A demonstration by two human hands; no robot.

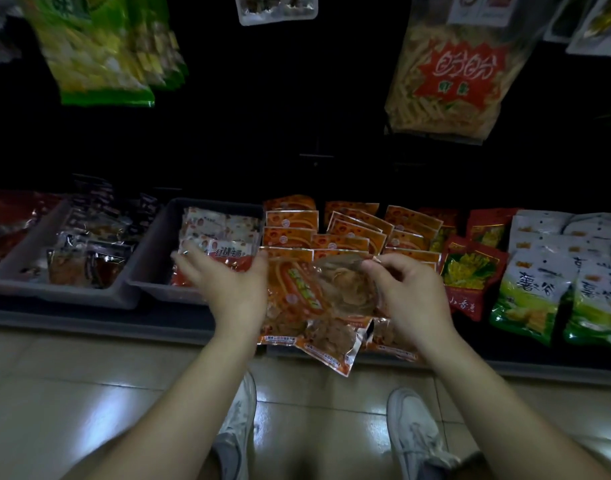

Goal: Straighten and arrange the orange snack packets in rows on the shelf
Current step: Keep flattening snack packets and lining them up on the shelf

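Orange snack packets (307, 299), seemingly light, limp and slippery, lay piled at the shelf's (539, 370) front edge; the right hand (411, 296) pinched one's sealed rim, the likeliest hold, while the left hand (228, 285) spread its fingers alongside.

The hanging yellow crinkle-stick bag (460, 71) reads "盼盼" in white on its red burst. The white-and-green bags (529, 292) read "薯之谷". The red packet (470, 278) shows "小香".
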